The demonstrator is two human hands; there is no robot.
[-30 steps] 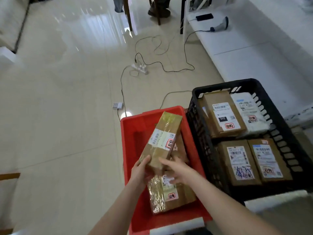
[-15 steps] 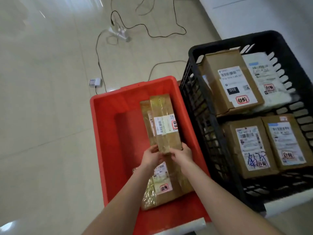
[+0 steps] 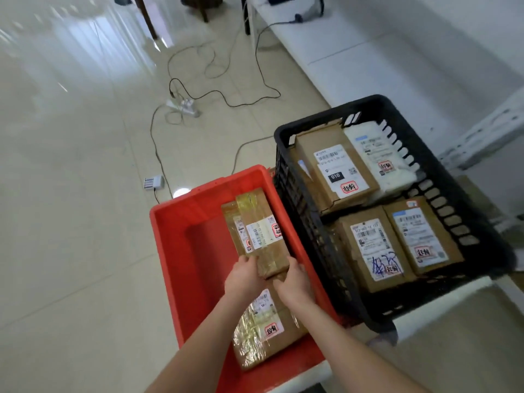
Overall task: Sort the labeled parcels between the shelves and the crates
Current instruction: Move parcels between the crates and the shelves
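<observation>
A long taped brown parcel (image 3: 262,231) with a white label lies in the red crate (image 3: 170,245), on top of another brown parcel (image 3: 231,225). My left hand (image 3: 243,276) and my right hand (image 3: 293,279) both grip its near end. Under my wrists a third taped parcel (image 3: 266,333) lies at the crate's near end. To the right, the black crate (image 3: 425,154) holds several labeled parcels, among them a brown box marked 010 (image 3: 334,168) and a white bag (image 3: 380,157).
Black cables and a white power strip (image 3: 184,106) run across the tiled floor beyond the crates. A small white charger (image 3: 154,182) lies left of the red crate. A white shelf surface (image 3: 354,52) stretches along the right, with a handheld scanner (image 3: 309,12) on it. Chair legs stand at the top.
The long parcel went from tilted up in the air to lying flat on the parcel in the red crate. Both hands stayed on its near end.
</observation>
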